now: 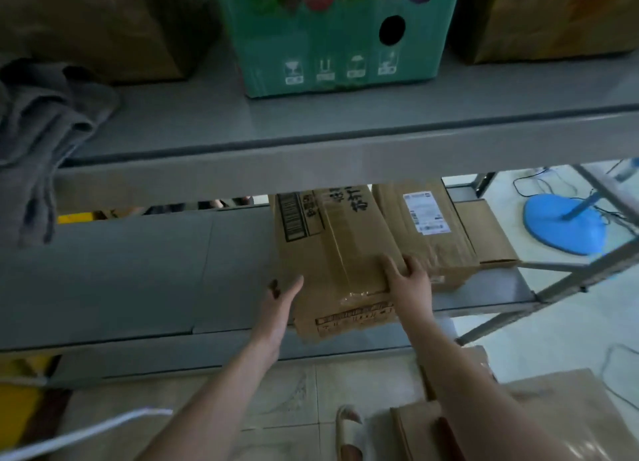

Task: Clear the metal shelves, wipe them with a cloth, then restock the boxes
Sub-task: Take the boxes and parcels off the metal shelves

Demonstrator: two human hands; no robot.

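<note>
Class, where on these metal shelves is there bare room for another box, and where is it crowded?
Lower grey metal shelf: bare left of the taped brown cardboard box. Upper shelf: strip between grey cloth and green printed box. Crowded: lower right, by the white-labelled box.

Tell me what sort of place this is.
Probably a storeroom or stock area: grey metal shelves carry taped brown cardboard boxes, a green printed carton stands on the upper shelf, and more boxes lie on the tiled floor.
</note>
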